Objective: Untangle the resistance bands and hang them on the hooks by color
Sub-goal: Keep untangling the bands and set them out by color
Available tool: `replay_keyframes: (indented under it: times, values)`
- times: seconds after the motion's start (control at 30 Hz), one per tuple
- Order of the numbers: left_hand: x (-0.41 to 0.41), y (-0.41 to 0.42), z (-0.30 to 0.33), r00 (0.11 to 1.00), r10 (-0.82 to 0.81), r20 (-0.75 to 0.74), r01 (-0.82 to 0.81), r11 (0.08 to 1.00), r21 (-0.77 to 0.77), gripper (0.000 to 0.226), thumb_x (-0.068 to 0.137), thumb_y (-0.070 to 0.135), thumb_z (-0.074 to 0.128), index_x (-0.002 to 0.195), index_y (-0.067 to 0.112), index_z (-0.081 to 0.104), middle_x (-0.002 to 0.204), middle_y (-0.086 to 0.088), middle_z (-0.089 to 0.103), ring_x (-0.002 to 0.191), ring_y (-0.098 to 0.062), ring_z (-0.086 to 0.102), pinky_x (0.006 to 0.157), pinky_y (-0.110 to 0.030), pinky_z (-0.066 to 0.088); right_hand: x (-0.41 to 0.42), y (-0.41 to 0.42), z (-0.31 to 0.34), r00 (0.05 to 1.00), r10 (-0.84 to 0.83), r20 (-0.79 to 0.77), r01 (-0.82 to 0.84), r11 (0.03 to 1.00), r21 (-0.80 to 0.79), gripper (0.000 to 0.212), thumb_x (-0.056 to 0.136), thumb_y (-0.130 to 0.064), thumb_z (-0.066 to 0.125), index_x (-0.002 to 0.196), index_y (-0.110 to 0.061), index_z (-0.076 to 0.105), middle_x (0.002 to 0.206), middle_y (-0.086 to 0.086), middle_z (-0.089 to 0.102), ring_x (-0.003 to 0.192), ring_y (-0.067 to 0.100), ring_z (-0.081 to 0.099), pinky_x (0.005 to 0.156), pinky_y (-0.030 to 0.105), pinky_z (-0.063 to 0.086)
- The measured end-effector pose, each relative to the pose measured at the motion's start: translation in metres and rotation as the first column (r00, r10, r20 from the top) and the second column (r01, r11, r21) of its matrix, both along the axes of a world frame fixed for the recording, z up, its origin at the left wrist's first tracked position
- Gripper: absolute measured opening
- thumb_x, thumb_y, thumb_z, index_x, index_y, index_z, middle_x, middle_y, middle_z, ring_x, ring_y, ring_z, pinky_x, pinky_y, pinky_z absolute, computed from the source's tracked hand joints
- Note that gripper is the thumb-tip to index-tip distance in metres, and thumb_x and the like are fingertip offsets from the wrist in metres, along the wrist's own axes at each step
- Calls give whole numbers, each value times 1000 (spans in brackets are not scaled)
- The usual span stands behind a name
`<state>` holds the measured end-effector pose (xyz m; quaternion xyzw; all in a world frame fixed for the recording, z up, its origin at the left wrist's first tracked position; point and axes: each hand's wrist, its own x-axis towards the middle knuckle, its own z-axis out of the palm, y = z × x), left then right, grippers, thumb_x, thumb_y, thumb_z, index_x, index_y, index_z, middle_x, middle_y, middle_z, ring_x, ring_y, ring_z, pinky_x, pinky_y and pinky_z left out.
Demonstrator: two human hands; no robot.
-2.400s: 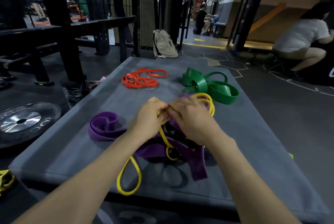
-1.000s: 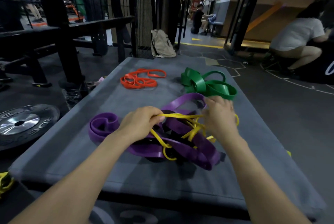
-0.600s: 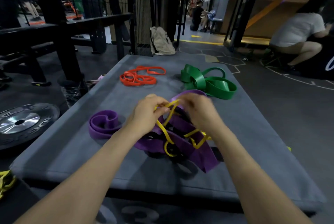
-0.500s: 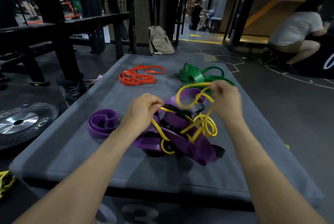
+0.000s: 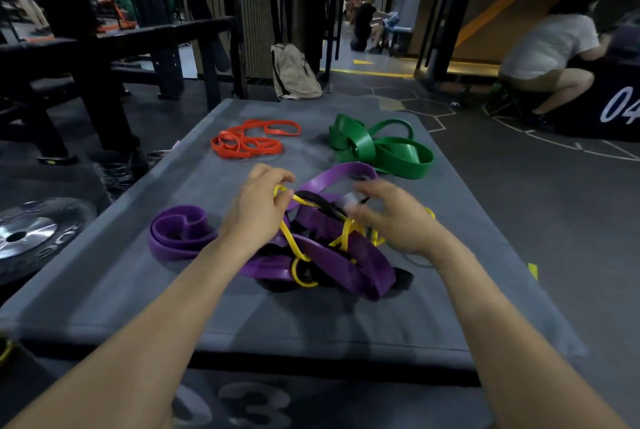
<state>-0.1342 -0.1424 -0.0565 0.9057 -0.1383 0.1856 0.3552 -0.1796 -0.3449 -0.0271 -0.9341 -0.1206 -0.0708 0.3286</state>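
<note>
The grey padded worktop [image 5: 138,290] carries all the bands in view. No hooks can be seen, so by the look of it nothing has been hung yet and the hanging is all still to do.

Sorting seems partly done. At about one o'clock lies the green band pile [image 5: 381,148], apart from the rest; how many green bands it holds I cannot tell. At eleven o'clock sits the orange band pile [image 5: 249,141], thin loops, count unclear too. At nine o'clock one purple band [image 5: 180,234] is coiled by itself.

The knot [image 5: 322,248] at the centre is what remains: one more wide purple band, a thin yellow band [image 5: 292,245] threaded through it, and a black band [image 5: 318,203] partly buried. That makes two purple bands in view, with at least one yellow and one black.

The left hand [image 5: 256,210] pinches a yellow strand at the knot's ten o'clock edge, fingers curled on it. The right hand [image 5: 394,217] is blurred over the knot's two o'clock side, fingers spread and reaching; whether it grips anything I cannot tell.
</note>
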Motion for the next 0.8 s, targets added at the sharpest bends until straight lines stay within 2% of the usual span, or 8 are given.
replay_keyframes:
  times: [0.07,0.17,0.27,0.4,0.5,0.57,0.67,0.8]
  values:
    - [0,0,0,998,40,-55,-41,999,-14,32,90,17,59,121,14,55,115,-5,45,86,-21,54,87,-31,41,-2,2,-6,980,70,-186,-90,990,-104,46,86,-38,62,124,-13,54,116,3,59,105,14,52,80,18,36]
    - [2,3,-1,981,82,-176,-83,997,2,40,88,20,62,125,11,51,121,-9,50,91,-20,53,84,-28,39,9,-10,-22,954,-60,-293,4,982,-188,38,81,-61,54,95,-26,53,88,-8,55,91,15,53,73,25,36]
    - [0,6,-4,980,90,-175,-82,995,56,36,89,23,61,123,12,52,119,-8,51,95,-21,55,84,-29,41,11,-15,-26,923,-81,-375,9,982,-190,43,86,-62,42,72,-22,48,70,-7,50,73,13,54,62,21,36]
    - [-6,4,-5,989,122,85,-142,948,284,29,89,24,59,117,16,58,117,-5,48,111,-25,48,92,-37,37,9,-10,-28,923,-94,-374,31,985,-169,55,87,-61,44,74,-8,49,63,-1,48,60,12,49,58,24,37]
    - [-18,-4,4,965,4,262,-74,964,256,18,88,22,59,104,15,64,106,-3,53,104,-24,52,85,-37,40,10,-6,-25,940,-95,-327,89,995,-32,55,86,-58,50,57,-12,44,46,-7,43,42,4,42,48,19,33]
    - [-30,-14,9,947,-122,297,43,965,259,20,90,33,53,95,18,65,97,0,56,92,-23,57,75,-36,43,8,-5,-24,955,-61,-291,84,994,66,52,87,-52,53,54,-15,37,42,-9,36,37,4,33,44,16,28]
    - [-48,-31,6,948,-250,197,143,887,439,46,84,62,37,96,24,59,96,5,60,90,-20,60,70,-32,41,7,-4,-23,966,-46,-254,86,985,148,50,87,-50,53,59,-10,45,56,7,43,52,13,38,55,27,33]
    - [-49,-25,-8,987,-161,-9,127,745,655,59,73,70,53,113,27,48,117,10,54,112,-15,51,85,-30,37,6,-13,-22,951,-181,-252,192,981,23,51,87,-48,57,56,-10,43,50,4,43,46,15,39,48,26,32]
